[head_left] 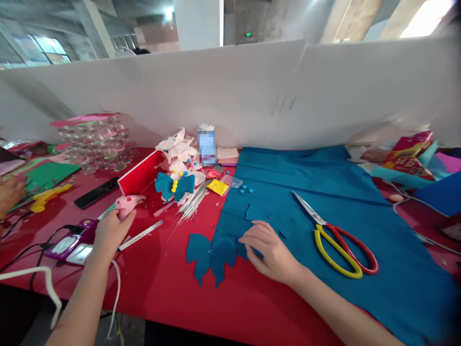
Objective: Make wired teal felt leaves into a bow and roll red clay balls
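My left hand (111, 230) is closed round the pink hot glue gun (126, 203), whose nozzle points right above the red table. My right hand (270, 252) rests palm down over teal felt, fingers loosely stretched and thumb apart, with nothing seen in it. Partly under its fingers lies a teal butterfly cutout (259, 210). Left of that hand, another teal felt butterfly (211, 254) lies flat, with a small silvery mark at its middle. Farther back, a butterfly with yellow pompoms (175, 186) leans on white fabric pieces (180, 149).
Scissors (334, 240) lie spread on the large teal felt sheet (298, 168). Thin wires (196, 202), a yellow packet (217, 187) and a phone (207, 146) sit mid-table. At left are a black phone (96, 192), purple device (74, 240), yellow glue gun (50, 197) and another person's hand (9, 192).
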### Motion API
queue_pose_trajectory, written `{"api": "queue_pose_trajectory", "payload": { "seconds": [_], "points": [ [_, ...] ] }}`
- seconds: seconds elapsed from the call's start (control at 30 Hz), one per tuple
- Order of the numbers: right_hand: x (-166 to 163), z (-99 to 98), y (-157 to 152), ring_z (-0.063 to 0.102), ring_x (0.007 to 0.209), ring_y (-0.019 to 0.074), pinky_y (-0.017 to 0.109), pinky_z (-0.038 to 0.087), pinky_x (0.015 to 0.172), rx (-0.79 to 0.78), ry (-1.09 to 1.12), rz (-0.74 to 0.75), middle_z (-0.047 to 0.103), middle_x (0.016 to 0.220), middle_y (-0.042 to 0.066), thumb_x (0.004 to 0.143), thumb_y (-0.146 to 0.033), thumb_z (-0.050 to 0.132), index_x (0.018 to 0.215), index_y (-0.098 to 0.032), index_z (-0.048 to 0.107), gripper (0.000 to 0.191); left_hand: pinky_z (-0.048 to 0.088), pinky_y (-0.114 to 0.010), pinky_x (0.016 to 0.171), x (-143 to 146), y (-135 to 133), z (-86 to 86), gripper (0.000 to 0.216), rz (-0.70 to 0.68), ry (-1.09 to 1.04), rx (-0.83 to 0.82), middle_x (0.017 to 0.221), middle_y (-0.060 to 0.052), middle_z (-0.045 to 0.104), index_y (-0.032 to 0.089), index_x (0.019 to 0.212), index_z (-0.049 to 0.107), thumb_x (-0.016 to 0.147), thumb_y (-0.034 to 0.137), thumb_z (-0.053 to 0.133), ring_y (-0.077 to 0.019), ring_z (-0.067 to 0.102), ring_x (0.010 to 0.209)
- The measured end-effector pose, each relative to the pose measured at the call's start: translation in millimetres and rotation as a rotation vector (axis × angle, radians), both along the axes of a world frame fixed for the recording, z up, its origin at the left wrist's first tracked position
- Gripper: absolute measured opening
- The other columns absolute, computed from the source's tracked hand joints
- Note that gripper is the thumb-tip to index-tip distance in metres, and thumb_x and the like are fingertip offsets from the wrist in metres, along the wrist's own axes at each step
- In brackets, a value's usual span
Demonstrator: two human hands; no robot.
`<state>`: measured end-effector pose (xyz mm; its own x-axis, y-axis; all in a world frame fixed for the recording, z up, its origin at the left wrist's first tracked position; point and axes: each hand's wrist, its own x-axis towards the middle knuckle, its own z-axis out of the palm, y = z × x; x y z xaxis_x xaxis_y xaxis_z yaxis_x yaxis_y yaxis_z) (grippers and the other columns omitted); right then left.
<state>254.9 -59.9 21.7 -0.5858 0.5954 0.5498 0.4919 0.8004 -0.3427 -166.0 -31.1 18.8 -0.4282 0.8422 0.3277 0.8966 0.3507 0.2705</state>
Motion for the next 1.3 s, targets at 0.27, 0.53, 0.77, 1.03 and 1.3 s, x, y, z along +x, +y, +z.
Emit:
{"api": "queue_pose_trajectory", "payload": {
  "seconds": [0.27,0.53,0.77,1.03,1.3],
  "points": [
    [91.3,6.1,23.8,0.057,0.108,0.0281,0.041,0.051,0.086,-0.296,-0.125,-0.547,0.062,0.116,0.011,0.089,-0.042,0.046,0.111,-0.021,0.060,0.034,0.039,-0.050,0.096,64.9,-64.8,-11.9,0.038,-0.198,0.054,0.443,0.109,-0.017,0.053,0.013,0.112,0.054,0.082,0.037,0.053,-0.0342,0.049,0.110],
    [100.7,-9.6,59.9,0.057,0.107,0.0376,0.049,0.049,0.084,-0.666,-0.350,-0.658,0.062,0.114,0.019,0.067,-0.056,0.067,0.119,-0.014,0.056,0.067,0.049,-0.034,0.085,129.7,-50.2,9.6,0.022,-0.608,-0.178,0.485,0.114,-0.011,0.047,0.019,0.108,0.053,0.086,0.019,0.050,-0.0219,0.054,0.104],
    [93.0,9.5,65.7,0.060,0.105,0.0293,0.040,0.051,0.085,-0.763,-0.163,-0.584,0.064,0.114,0.009,0.075,-0.050,0.061,0.114,-0.023,0.060,0.047,0.043,-0.034,0.095,158.5,6.5,24.9,0.019,-0.970,-0.403,0.224,0.108,-0.006,0.057,0.022,0.105,0.053,0.088,0.022,0.045,-0.0191,0.053,0.107],
    [80.4,-0.4,55.9,0.065,0.090,0.0294,0.045,0.056,0.074,-0.748,0.228,-0.661,0.066,0.104,0.015,0.077,-0.047,0.061,0.123,-0.016,0.048,0.056,0.048,-0.027,0.068,136.5,25.8,11.0,0.030,-0.924,-0.461,-0.070,0.094,-0.004,0.064,0.021,0.100,0.060,0.091,0.042,0.040,-0.0173,0.060,0.078],
    [8.9,17.0,13.3,0.053,0.112,0.0241,0.041,0.046,0.094,-0.417,-0.215,-0.175,0.058,0.118,0.008,0.088,-0.038,0.053,0.112,-0.024,0.059,0.028,0.043,-0.034,0.090,112.6,-6.4,5.3,0.032,-0.947,-0.348,-0.387,0.117,-0.006,0.054,0.025,0.101,0.061,0.088,0.049,0.043,-0.0228,0.055,0.107]
  ]
}}
